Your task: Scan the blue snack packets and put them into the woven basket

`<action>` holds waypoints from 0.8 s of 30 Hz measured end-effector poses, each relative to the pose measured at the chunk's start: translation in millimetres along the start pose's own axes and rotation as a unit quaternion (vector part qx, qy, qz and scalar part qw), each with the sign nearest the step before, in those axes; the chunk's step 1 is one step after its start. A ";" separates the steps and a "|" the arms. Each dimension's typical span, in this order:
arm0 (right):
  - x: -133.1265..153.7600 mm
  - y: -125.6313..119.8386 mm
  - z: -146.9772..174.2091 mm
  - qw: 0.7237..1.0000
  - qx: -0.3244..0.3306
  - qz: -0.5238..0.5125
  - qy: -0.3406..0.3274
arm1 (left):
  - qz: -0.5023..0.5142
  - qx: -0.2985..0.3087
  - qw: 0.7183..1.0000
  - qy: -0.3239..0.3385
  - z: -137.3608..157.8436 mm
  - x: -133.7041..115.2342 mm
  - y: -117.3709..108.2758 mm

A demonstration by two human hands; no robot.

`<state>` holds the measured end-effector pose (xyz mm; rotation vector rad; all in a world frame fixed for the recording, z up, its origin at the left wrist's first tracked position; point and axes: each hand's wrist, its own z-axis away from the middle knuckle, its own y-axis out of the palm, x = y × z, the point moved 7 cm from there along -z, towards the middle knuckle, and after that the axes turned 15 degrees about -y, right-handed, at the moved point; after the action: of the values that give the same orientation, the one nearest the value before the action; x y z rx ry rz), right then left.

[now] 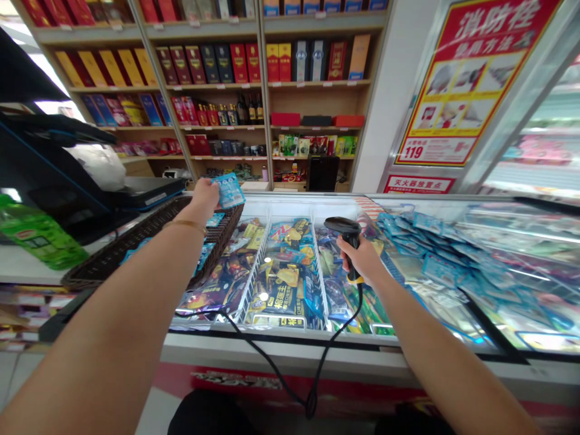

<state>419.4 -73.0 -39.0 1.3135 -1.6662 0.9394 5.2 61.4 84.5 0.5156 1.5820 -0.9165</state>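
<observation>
My left hand (206,194) is closed on the edge of a small blue packet (230,190), held up over the far end of a dark woven basket (93,269). A few more blue packets (205,255) lie in that basket, partly hidden behind my left forearm. In my right hand (362,260) is a black barcode scanner (344,228), gripped by its handle above the freezer. Its black cable (312,386) hangs in a loop down the freezer's front. A large spread of blue packets (435,248) lies on the freezer's glass lid, right of the scanner.
The chest freezer (281,344) holds bagged ice creams (285,284) between white wire dividers (257,266). A green drink bottle (40,235) and a dark checkout machine (36,169) stand at left. Shelves of boxed goods (212,63) rise behind.
</observation>
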 end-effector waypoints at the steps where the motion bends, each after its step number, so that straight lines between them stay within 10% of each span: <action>1: 0.6 0.3 0.2 1.000 0.001 0.002 -0.001 | 0.050 0.039 0.998 -0.024 8.6 0.9 14.2; 14: -7.6 -0.4 -2.2 1.000 0.014 0.017 -0.012 | 0.244 0.296 0.910 -0.155 134.5 68.3 191.1; 24: -1.5 4.4 2.5 0.999 0.033 0.033 -0.005 | 0.318 0.302 0.881 -0.179 148.9 103.8 203.6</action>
<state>415.0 -73.9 -41.8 1.3152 -1.7079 1.0373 227.3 48.7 -73.4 1.1520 0.6793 -0.9046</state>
